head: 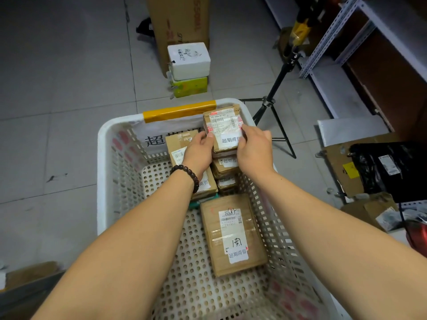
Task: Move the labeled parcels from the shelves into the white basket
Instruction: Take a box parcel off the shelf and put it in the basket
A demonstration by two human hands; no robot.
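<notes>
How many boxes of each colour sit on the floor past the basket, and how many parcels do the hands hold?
White box: 1
Green box: 1
Brown box: 1
Parcel held by the left hand and right hand: 1
Total: 4

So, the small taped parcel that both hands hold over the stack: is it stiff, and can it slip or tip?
Probably stiff: the small parcel is cardboard and keeps its shape between the left hand and right hand. Its glossy tape may feel slippery. Set on the narrow stack, it could tip.
</notes>
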